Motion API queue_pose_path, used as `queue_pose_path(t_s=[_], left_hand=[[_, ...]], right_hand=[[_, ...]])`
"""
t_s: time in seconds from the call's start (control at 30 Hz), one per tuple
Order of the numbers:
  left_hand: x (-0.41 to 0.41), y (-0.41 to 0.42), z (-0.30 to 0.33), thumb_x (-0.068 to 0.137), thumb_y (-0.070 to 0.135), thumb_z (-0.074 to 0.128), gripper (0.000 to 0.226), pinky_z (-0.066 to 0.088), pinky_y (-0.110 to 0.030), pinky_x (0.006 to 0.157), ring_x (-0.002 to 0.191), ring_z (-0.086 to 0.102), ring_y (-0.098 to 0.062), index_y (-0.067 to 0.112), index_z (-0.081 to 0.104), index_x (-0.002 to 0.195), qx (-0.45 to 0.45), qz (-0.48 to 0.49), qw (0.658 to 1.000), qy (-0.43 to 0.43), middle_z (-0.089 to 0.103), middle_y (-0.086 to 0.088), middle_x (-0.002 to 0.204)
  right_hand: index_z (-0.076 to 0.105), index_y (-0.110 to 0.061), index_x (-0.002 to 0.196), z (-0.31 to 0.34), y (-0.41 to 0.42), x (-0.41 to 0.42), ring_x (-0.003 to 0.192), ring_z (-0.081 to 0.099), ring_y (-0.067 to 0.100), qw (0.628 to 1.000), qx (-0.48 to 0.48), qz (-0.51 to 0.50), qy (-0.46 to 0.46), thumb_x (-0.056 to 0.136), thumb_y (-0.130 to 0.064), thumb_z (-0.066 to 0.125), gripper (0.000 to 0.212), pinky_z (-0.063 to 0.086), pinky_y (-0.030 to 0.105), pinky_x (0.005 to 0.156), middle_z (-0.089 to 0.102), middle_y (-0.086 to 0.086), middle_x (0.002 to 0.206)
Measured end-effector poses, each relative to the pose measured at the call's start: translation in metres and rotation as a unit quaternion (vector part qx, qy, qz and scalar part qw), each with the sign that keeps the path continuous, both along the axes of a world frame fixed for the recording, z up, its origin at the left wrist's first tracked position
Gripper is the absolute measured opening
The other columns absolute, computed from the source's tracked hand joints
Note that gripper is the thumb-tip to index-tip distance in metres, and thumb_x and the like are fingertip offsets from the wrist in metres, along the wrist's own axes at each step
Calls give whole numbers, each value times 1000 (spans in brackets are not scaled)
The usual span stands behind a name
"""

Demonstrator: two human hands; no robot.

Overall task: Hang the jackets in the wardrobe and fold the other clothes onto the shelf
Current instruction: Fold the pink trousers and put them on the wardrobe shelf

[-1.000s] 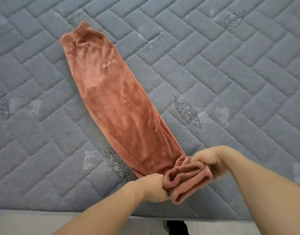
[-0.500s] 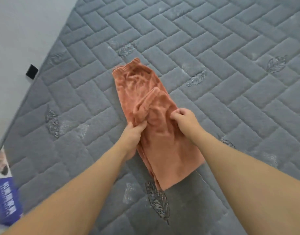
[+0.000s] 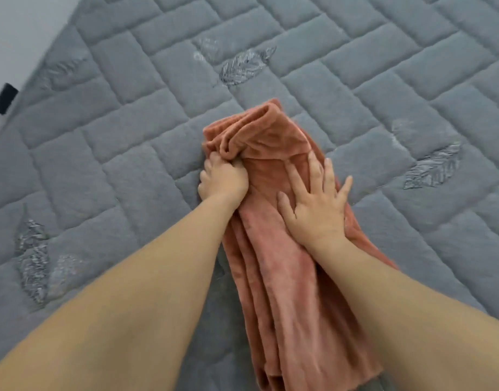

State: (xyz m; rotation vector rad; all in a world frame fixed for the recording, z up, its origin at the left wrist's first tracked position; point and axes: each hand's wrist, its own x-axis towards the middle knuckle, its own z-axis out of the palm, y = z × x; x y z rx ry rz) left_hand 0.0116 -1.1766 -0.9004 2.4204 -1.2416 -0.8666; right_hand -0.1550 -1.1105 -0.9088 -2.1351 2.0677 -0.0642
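Past the fingers the grey bed lies flat and bare, with room on both sides too. A bunched pink cloth sits just ahead, and a wall stands far left.

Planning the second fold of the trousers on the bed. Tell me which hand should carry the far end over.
Left, probably. The left hand already grips the bunched far end of the trousers, so it could carry that end over. The right hand lies flat with fingers spread on the middle, well placed to pin the cloth.
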Motion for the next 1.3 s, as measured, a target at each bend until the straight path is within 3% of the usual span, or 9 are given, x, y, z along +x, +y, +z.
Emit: queue_pose_path(t_s=[0.13, 0.53, 0.73, 0.87, 0.97, 1.03, 1.1, 1.2, 1.3], left_hand=[[-9, 16, -17, 85, 45, 23, 58, 45, -49, 78, 100, 58, -41, 4, 55, 111, -132, -24, 983, -128, 62, -18, 111], [-10, 14, -21, 88, 45, 27, 56, 43, -47, 80, 102, 56, -37, 5, 55, 116, -118, -33, 982, -143, 61, -14, 114], [-4, 16, -17, 96, 42, 43, 43, 40, -46, 89, 115, 54, -37, 5, 54, 116, -167, -9, 982, -88, 60, -15, 122], [7, 52, 15, 96, 36, 56, 53, 33, -40, 108, 127, 43, -34, 5, 45, 137, -194, -13, 978, 72, 47, -20, 133], [3, 148, 48, 84, 27, 52, 64, 32, -48, 110, 127, 41, -31, 6, 41, 143, -298, -215, 930, 29, 44, -16, 134], [3, 220, 55, 74, 35, 50, 80, 28, -55, 113, 140, 30, -26, 17, 32, 150, -236, -450, 861, 16, 35, -8, 147], [8, 264, 47, 68, 47, 52, 101, 11, -63, 119, 153, 4, -27, 28, 12, 158, -129, -607, 783, -45, 15, -4, 162], [8, 280, 34, 61, 64, 51, 117, -3, -66, 116, 152, -18, -26, 34, -9, 158, -70, -645, 745, -157, -7, -2, 166], [-5, 284, 36, 64, 72, 47, 113, 7, -71, 115, 153, -1, -32, 26, 8, 159, -68, -616, 753, -222, 11, -8, 165]], right_hand=[[35, -37, 149, -20, -1, 2, 147, 20, 37, 997, -73, 0, -14, 89, -55, 40, 63, 11, 68, 113, 25, 10, 160], [40, -33, 148, -19, -3, 0, 147, 22, 38, 998, -56, 7, -28, 87, -54, 41, 65, 12, 67, 114, 27, 12, 159], [28, -41, 151, -3, -3, -4, 150, 11, 28, 996, -29, -8, -78, 89, -60, 34, 65, 4, 61, 118, 14, 0, 163], [22, -27, 156, 25, 18, -31, 148, 21, 19, 962, 12, -23, -273, 91, -49, 54, 76, 15, 50, 120, 22, 1, 162], [25, -23, 154, 45, 59, -67, 140, 34, 26, 947, 91, -132, -278, 85, -46, 64, 82, 28, 45, 114, 36, 6, 153], [40, -27, 141, 54, 96, -91, 129, 43, 32, 953, 159, -157, -206, 79, -57, 63, 73, 37, 46, 103, 47, 9, 138], [50, -26, 124, 59, 125, -107, 113, 52, 27, 926, 222, -192, -238, 74, -66, 63, 65, 44, 40, 86, 53, 5, 124], [54, -21, 114, 61, 145, -115, 95, 57, 19, 887, 297, -214, -282, 74, -73, 61, 66, 45, 35, 73, 60, -1, 112], [61, -18, 122, 63, 153, -116, 98, 61, 23, 887, 306, -195, -284, 82, -68, 56, 64, 50, 38, 85, 66, 3, 113]])
